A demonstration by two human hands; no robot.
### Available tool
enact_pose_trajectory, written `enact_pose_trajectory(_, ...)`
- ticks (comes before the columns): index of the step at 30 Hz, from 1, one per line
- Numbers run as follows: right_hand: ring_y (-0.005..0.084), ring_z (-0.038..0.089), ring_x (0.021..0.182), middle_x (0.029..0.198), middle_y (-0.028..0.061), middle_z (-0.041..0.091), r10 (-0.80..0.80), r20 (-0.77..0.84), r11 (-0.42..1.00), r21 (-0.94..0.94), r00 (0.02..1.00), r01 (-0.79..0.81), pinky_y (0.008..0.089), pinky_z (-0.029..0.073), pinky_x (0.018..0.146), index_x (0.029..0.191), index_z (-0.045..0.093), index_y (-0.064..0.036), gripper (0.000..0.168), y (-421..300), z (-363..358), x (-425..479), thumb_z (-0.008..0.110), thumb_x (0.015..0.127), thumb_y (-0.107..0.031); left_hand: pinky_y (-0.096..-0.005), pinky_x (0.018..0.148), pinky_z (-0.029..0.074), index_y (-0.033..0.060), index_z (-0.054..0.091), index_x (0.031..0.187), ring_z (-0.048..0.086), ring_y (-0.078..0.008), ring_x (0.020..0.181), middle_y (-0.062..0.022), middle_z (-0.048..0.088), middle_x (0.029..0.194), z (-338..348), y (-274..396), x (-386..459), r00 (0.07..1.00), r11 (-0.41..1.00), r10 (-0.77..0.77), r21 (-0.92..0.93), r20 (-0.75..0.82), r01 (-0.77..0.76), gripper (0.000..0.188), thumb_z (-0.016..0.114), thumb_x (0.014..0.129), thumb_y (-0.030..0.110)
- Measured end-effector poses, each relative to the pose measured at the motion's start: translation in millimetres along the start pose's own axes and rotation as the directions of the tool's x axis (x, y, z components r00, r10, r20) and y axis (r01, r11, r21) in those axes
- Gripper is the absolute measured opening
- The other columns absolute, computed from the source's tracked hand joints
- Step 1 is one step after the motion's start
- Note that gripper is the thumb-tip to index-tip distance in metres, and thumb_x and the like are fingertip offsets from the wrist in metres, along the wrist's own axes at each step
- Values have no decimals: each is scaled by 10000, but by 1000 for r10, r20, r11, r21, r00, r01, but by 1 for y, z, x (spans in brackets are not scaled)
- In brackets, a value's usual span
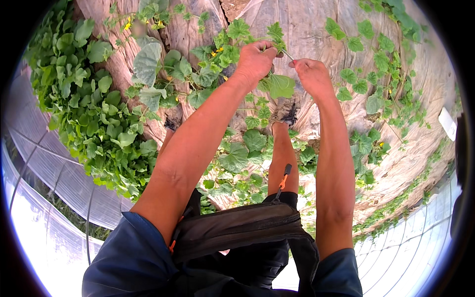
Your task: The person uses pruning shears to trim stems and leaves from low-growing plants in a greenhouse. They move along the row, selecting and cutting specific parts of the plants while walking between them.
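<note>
My left hand (259, 58), at the upper middle, pinches a green vine stem between thumb and fingers, close to the leafy vine tip (275, 32). Just to its right, my right hand (310, 72) grips a small thin metal tool (287, 55) with a bit of red at the fingertips. The tool's slender end reaches the stem beside my left fingers; its exact kind cannot be told. A broad green leaf (281, 86) hangs below my left hand. Yellow flowers (219, 49) show among the vine leaves to the left.
Dense leafy plants (100, 111) fill the left side. More vines (382, 67) trail over wrinkled plastic ground film (315, 22) at the right. A black bag (237, 226) hangs at my waist above my legs. Clear sheeting on a ribbed frame (404, 241) curves along the lower edges.
</note>
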State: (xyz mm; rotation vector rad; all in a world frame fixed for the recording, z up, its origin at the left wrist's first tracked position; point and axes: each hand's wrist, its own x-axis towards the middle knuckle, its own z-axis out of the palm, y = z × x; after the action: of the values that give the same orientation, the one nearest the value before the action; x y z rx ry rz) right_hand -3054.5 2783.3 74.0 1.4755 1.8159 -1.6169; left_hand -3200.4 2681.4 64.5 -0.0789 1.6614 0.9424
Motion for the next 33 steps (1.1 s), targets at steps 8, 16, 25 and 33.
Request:
enact_pose_trajectory(8, 211, 609, 903, 917, 112, 680, 4, 6, 999, -41, 1000, -4, 337, 473, 822, 1005, 728, -39, 351, 1, 4, 3, 558, 942, -340, -271, 474, 386, 30, 693, 858, 481, -87, 533, 4, 561, 654, -3, -4, 0, 1000, 999, 15, 36, 8, -15, 143, 604, 875, 140)
enact_pose_trajectory(16, 266, 668, 864, 906, 142, 711, 68, -79, 995, -65, 995, -73, 357, 493, 798, 1024, 728, -67, 300, -2, 8, -3, 588, 896, -299, -282, 516, 446, 8, 674, 935, 524, -101, 564, -78, 707, 851, 3, -10, -12, 998, 995, -56, -81, 33, 58, 159, 607, 860, 131)
enact_pose_trajectory(25, 214, 655, 839, 848, 156, 686, 84, -83, 996, 48, 993, -81, 339, 491, 776, 1026, 708, -17, 344, 36, 39, -27, 594, 897, -315, -311, 532, 451, 8, 659, 812, 559, -140, 594, -84, 673, 770, -34, -83, -48, 961, 967, -231, -77, 150, 245, 167, 589, 846, 155)
enact_pose_trajectory(33, 261, 649, 813, 861, 160, 685, 31, 51, 997, -79, 998, -27, 351, 494, 772, 1038, 702, -48, 345, 30, 113, -41, 606, 880, -339, -275, 523, 416, 40, 650, 865, 547, -101, 600, -77, 696, 817, -133, -132, -86, 945, 923, -314, 263, 92, 281, 166, 610, 877, 202)
